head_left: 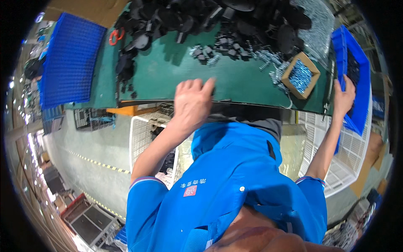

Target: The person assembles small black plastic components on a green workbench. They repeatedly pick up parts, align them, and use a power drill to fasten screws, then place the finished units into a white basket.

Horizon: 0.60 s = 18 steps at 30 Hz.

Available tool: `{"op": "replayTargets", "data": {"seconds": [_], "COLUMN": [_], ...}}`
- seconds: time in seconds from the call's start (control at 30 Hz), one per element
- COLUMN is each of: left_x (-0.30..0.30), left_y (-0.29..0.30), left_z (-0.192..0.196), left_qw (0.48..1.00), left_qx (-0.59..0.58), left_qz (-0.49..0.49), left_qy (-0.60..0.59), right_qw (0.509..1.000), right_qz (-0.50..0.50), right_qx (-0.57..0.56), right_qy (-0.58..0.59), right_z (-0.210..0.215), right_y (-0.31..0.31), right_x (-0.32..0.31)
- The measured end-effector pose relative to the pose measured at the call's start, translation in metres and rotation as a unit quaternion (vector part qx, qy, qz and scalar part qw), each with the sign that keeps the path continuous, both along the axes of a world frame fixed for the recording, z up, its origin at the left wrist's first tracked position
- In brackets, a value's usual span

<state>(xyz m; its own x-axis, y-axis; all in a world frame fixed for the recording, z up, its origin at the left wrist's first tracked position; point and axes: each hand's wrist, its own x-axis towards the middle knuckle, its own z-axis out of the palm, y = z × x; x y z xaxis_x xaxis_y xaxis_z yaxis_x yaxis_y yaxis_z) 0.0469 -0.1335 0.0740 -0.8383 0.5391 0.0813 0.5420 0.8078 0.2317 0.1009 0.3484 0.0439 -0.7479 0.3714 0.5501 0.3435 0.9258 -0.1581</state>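
My left hand (194,101) is over the front part of the green worktable (155,80), its fingers loosely bent and the thumb held apart. No object shows in it, though its fingertips are partly hidden. Off to the right, my right hand (345,97) grips the near rim of a blue plastic bin (357,119), thumb and fingers on either side of the wall. Small dark parts (353,69) lie inside that bin. Ahead of my left hand are small black-and-grey parts (231,46) and loose silvery screws (268,59).
Round black parts (168,19) heap along the back. A cardboard box of screws (301,76) and a clear bag of screws (317,29) stand at right. Orange-handled scissors (116,37) and a blue mesh-patterned crate (73,61) are at left. White baskets (138,138) flank me below the table.
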Motion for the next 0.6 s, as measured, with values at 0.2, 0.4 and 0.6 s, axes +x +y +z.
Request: {"op": "replayTargets", "data": {"seconds": [0.2,0.4,0.6], "left_x": [0.064,0.027,-0.129], "left_y": [-0.162,-0.109,-0.020], "left_z": [-0.028,-0.015,-0.016], "left_qw": [0.879,0.979,0.977], "left_qx": [-0.416,-0.096,0.119], "left_qz": [0.182,0.168,0.072], "left_qy": [-0.142,-0.067,0.160], "right_qw": [0.948,0.945,0.956], "right_qz": [0.128,0.141,0.112], "right_qx": [-0.028,-0.018,-0.075], "right_qy": [-0.291,-0.293,-0.261], "right_z": [-0.012,-0.035,-0.033], "right_y": [-0.097,-0.102,-0.100], "right_x": [-0.046,-0.055,-0.047]}}
